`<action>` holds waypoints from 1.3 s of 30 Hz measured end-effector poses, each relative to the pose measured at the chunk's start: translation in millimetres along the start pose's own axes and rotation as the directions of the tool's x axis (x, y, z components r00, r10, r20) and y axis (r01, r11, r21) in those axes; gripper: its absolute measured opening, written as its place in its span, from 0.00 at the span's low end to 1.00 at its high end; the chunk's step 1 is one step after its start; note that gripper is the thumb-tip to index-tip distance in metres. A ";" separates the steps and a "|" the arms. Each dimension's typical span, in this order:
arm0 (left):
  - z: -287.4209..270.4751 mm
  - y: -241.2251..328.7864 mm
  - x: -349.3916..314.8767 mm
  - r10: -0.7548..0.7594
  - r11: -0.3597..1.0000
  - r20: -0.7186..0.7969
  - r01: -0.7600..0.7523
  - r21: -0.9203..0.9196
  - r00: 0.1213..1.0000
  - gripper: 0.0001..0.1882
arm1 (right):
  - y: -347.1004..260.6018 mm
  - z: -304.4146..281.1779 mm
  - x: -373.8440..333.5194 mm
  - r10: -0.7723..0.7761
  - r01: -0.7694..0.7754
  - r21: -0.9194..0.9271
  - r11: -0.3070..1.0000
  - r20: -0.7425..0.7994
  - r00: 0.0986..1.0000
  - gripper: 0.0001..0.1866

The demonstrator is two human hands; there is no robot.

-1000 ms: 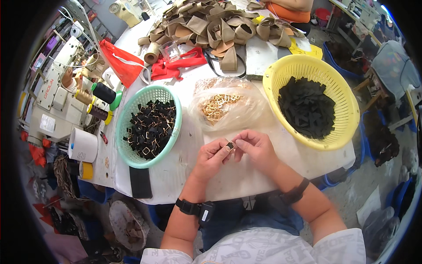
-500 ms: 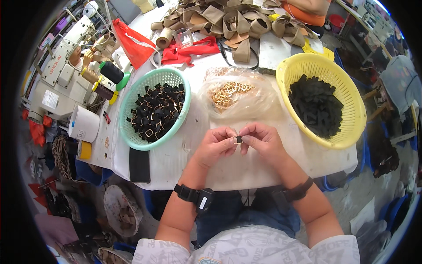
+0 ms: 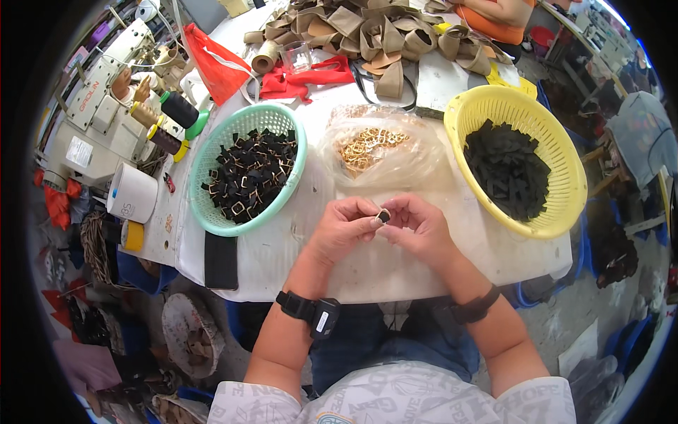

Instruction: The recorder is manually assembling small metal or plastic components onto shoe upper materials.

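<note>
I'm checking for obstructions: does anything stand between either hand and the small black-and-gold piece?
Nothing visible does: the left hand holds the piece directly, and the right hand is close beside it.

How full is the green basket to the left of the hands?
Partly full: a heap of black pieces with gold buckles lies in the green basket, with bare mesh wall showing above it.
</note>
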State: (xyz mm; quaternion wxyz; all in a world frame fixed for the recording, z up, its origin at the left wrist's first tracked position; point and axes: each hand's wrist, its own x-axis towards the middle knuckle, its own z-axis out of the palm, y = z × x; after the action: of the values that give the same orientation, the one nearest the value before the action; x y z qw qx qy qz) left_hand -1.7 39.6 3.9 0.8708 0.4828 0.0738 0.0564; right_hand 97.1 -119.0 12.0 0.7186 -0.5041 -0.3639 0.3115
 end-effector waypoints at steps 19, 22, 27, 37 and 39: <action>12.5 -9.1 -4.7 0.176 0.919 -0.029 -0.154 0.362 0.984 0.01 | 5.6 2.9 -1.3 -0.009 -0.045 -0.301 0.953 -0.176 0.984 0.10; 15.6 -7.0 -6.1 0.171 0.916 -0.040 -0.144 0.376 0.984 0.01 | 5.2 4.1 -2.2 -0.011 -0.049 -0.294 0.955 -0.199 0.980 0.10; 16.6 -6.5 -9.4 0.131 0.927 -0.092 -0.089 0.365 0.987 0.01 | 4.4 1.4 -4.1 -0.034 -0.048 -0.361 0.931 -0.218 0.975 0.11; 12.8 -3.9 -3.7 0.087 0.958 -0.109 -0.054 0.281 0.990 0.03 | 0.0 -0.1 4.8 0.171 -0.152 0.130 0.980 -0.145 0.975 0.15; 10.8 -3.5 -3.3 0.083 0.960 -0.091 -0.055 0.273 0.992 0.04 | -3.4 -3.8 6.1 0.215 -0.186 0.208 0.960 -0.127 0.968 0.13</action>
State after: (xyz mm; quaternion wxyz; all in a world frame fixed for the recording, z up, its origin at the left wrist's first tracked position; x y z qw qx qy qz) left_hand -2.9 28.2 6.9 0.7894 0.5959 0.1080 0.1005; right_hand 103.9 -116.9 15.7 0.7539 -0.4878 -0.2243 0.3786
